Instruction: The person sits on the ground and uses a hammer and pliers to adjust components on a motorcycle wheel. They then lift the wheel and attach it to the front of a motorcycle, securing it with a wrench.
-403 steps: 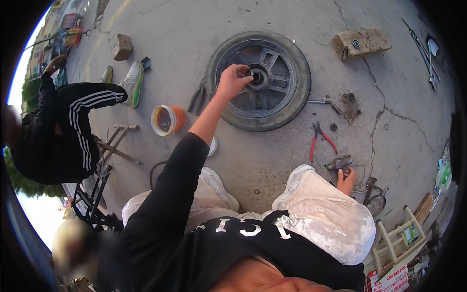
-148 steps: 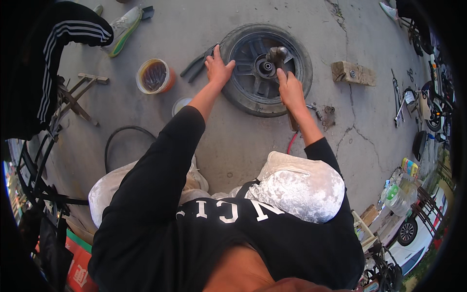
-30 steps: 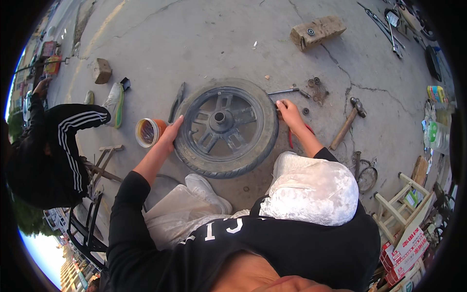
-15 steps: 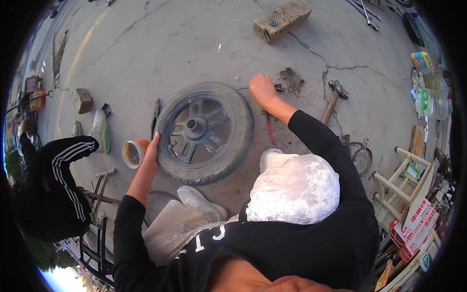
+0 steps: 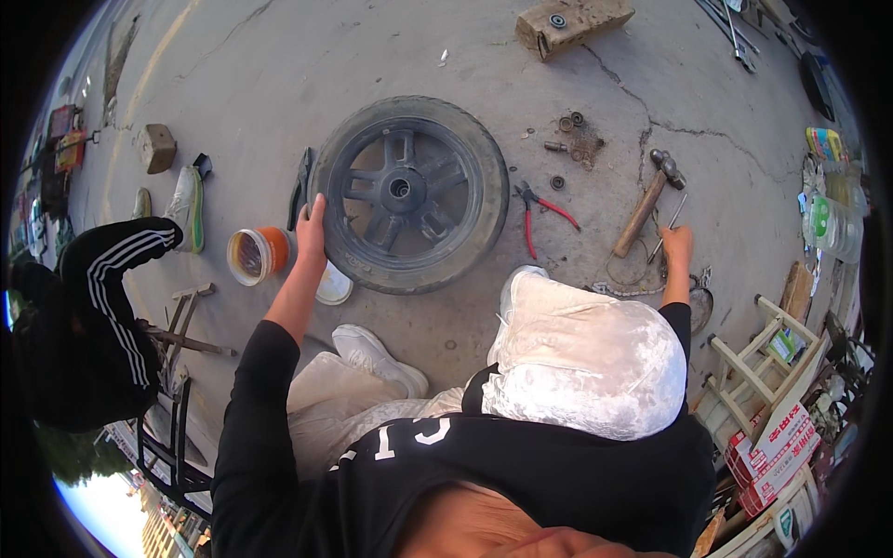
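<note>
A black spoked motorcycle wheel with its tyre is on the concrete in front of me. My left hand grips the tyre's left edge, the fingers partly hidden. Off to the right, near the hammer, my right hand is closed around a thin metal rod; its full shape is unclear. Red-handled pliers lie open on the ground to the wheel's right. Dark-handled pliers lie against its left side. An orange-and-white tub of brownish stuff is beside my left hand.
Small bearings and metal parts lie beyond the red pliers. A wooden block with a bearing on it sits at the far side. A white lid lies near my shoe. Another person in black is at the left; a small wooden stool is at the right.
My right hand has moved from beyond the wheel's right edge back to the right, near the hammer. The wheel appears less tilted. The left hand remains at the tyre, and the view has shifted.
</note>
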A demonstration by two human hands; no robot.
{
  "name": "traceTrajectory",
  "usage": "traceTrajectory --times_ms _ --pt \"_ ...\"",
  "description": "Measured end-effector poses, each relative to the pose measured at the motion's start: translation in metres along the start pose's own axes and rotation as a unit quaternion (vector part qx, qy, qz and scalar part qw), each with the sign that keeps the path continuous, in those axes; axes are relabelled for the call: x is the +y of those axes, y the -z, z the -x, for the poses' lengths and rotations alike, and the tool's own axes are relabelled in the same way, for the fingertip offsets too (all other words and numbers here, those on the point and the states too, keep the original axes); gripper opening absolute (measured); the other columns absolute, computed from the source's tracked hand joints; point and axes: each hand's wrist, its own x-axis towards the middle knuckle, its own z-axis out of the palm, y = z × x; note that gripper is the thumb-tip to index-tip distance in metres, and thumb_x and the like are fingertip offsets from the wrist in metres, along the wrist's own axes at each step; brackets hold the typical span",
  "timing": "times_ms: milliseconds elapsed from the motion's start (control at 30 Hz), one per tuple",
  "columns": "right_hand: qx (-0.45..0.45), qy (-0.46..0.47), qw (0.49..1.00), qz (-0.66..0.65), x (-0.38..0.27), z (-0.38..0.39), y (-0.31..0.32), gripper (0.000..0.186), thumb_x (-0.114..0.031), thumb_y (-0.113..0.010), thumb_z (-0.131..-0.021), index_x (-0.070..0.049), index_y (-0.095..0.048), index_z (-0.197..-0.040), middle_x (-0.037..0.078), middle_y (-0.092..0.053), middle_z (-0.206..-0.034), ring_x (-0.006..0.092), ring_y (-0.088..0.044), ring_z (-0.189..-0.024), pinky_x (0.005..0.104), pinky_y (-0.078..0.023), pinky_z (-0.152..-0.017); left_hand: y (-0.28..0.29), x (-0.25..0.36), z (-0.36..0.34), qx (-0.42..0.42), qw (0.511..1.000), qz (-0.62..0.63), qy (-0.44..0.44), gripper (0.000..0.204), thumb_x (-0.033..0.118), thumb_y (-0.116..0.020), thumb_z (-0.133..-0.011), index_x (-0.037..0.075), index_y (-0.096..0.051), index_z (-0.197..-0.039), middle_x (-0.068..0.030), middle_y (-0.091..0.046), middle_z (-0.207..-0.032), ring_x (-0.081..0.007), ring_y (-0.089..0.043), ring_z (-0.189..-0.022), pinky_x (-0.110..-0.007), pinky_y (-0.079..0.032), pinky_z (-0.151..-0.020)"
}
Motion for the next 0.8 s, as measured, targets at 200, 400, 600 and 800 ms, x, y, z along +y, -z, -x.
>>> traceTrajectory --times_ms 200,400,600,800 --pt "0.177 0.193 0.954 -0.147 -0.065 0.03 -0.017 0.041 -0.016 -0.064 -0.088 0.002 -0.06 -0.125 0.023 -0.063 -0.114 0.0377 -0.066 -0.096 0.0444 -0.052 -0.087 0.005 0.011 -0.033 -0.038 0.998 -0.003 -0.042 0.091 0.049 -0.068 -0.09 -0.006 -0.028 -0.151 -0.0206 -0.051 -0.14 -0.0252 -0.055 -0.123 -0.034 -0.045 -0.101" --pt "0.051 0.405 0.888 -0.213 -0.186 0.052 -0.018 0.041 -0.007 -0.064 -0.089 -0.001 -0.058 -0.129 0.015 -0.057 -0.124 0.0341 -0.057 -0.113 0.0421 -0.047 -0.096 -0.011 0.036 -0.073 -0.053 0.986 -0.112 -0.111 0.062 0.046 -0.059 -0.097 -0.008 -0.059 -0.127 -0.0133 -0.066 -0.116 -0.0189 -0.061 -0.106 -0.032 -0.047 -0.092" --pt "0.138 0.56 0.817 0.002 -0.263 0.044 -0.022 0.041 -0.001 -0.061 -0.084 -0.005 -0.061 -0.124 0.012 -0.057 -0.126 0.0293 -0.054 -0.116 0.0401 -0.047 -0.091 -0.013 0.035 -0.094 -0.006 0.966 -0.233 -0.114 0.056 0.046 -0.053 -0.099 -0.006 -0.066 -0.118 -0.0162 -0.069 -0.108 -0.0208 -0.061 -0.102 -0.034 -0.046 -0.091" --pt "0.158 0.594 0.789 0.008 -0.284 0.025 -0.029 0.025 -0.002 -0.06 -0.084 -0.005 -0.065 -0.108 0.01 -0.061 -0.103 0.0284 -0.058 -0.102 0.0408 -0.046 -0.085 -0.064 0.052 -0.045 0.109 0.848 -0.33 -0.4 0.037 0.033 -0.059 -0.096 0.005 -0.067 -0.119 -0.0173 -0.06 -0.117 -0.035 -0.049 -0.115 -0.042 -0.038 -0.101"
